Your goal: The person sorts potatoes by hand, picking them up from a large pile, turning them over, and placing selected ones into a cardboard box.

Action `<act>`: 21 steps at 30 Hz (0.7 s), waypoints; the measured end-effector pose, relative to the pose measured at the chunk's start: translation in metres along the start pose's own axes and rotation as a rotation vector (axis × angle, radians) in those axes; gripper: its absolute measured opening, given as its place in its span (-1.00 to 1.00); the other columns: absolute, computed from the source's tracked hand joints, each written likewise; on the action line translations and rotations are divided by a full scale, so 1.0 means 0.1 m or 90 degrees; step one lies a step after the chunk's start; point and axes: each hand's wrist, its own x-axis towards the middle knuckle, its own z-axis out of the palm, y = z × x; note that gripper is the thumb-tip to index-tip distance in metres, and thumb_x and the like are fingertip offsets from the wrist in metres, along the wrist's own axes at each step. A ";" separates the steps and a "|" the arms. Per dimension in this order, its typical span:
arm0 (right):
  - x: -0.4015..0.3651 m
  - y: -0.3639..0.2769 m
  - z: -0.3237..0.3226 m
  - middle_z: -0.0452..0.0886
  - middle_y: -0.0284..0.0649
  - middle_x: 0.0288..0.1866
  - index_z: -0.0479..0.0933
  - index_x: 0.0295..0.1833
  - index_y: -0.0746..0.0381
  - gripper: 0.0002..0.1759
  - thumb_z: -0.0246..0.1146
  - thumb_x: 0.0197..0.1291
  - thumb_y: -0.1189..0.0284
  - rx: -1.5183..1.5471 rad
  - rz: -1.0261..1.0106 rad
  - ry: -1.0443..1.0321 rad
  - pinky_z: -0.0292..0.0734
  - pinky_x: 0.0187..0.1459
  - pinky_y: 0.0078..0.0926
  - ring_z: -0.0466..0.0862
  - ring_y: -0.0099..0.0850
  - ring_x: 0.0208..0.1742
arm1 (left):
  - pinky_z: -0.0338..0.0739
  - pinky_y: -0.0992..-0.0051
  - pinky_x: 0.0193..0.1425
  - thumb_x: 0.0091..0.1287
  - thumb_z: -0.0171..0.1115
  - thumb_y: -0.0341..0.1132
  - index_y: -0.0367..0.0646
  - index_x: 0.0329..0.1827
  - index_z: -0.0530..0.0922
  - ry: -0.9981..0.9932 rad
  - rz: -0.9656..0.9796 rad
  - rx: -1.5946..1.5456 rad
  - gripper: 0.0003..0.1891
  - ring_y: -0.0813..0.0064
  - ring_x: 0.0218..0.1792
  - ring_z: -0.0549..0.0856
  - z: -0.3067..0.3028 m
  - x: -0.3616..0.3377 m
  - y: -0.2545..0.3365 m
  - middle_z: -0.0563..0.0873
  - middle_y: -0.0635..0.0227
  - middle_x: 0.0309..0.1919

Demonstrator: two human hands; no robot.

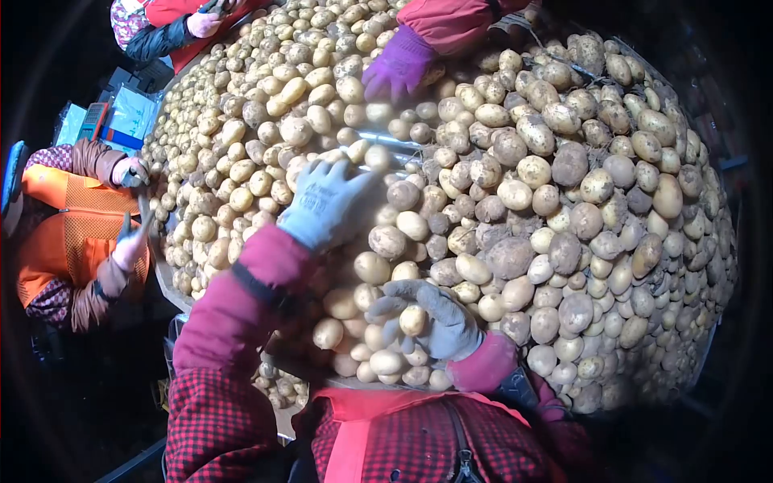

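Observation:
Potatoes of many sizes, some pale and some caked with soil, cover the heap [564, 209] around both hands. My left hand [326, 201], in a light grey-blue glove, lies palm down over the middle of the heap, fingers stretched forward and slightly apart. Its inner edge is blurred, and what lies under the palm is hidden. A pale potato [376, 158] sits just beyond its fingers. My right hand [443, 318], in a dirty grey glove, is turned partly palm up near my body. Its curled fingers hold a small yellowish potato [413, 320].
Across the heap, a co-worker's purple-gloved hand [400, 64] rests on potatoes. Another person in an orange vest [80, 217] stands at the left, and a third person's hand [204, 24] shows at top left. Shiny strips [385, 140] lie mid-heap. More potatoes [279, 385] sit below the edge.

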 end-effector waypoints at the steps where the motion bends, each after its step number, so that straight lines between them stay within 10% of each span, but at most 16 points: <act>1: 0.03 -0.03 -0.06 0.64 -0.11 0.35 0.40 0.46 0.31 -0.40 0.14 0.55 0.09 0.013 -0.013 -0.031 0.63 -0.39 -0.59 0.77 -0.32 0.04 | 0.51 0.08 0.14 0.31 0.40 -0.06 0.26 0.13 0.71 -0.026 0.007 0.020 -0.68 0.15 0.07 0.63 -0.03 -0.14 0.01 0.66 0.30 -0.04; 7: 0.00 -0.08 -0.04 0.59 -0.15 0.39 0.43 0.45 0.16 -0.52 0.10 0.57 0.17 -0.066 -0.054 0.005 0.73 -0.28 -0.40 0.76 -0.21 0.09 | 0.48 0.00 0.26 0.29 0.39 -0.20 0.15 0.10 0.70 0.014 -0.054 0.112 -0.69 -0.05 0.24 0.59 -0.39 -0.74 0.14 0.59 -0.01 0.27; 13: -0.03 -0.07 0.15 0.53 -0.19 0.34 0.33 0.51 0.27 -0.30 -0.04 0.59 -0.08 -0.180 -0.086 0.072 0.69 -0.01 -0.39 0.64 -0.39 0.09 | 0.50 0.04 0.23 0.27 0.39 -0.19 0.11 0.00 0.74 -0.072 -0.288 0.151 -0.75 0.00 0.15 0.64 -0.68 -1.46 -0.61 0.71 0.17 0.10; 21: -0.01 -0.06 0.19 0.53 -0.18 0.34 0.26 0.55 0.25 -0.34 -0.02 0.60 0.02 -0.280 -0.105 0.098 0.66 -0.04 -0.43 0.63 -0.43 0.07 | 0.49 0.12 0.34 0.26 0.37 -0.30 0.07 0.28 0.62 0.057 0.073 0.040 -0.53 0.10 0.24 0.63 -0.37 -0.01 -0.19 0.67 0.22 0.22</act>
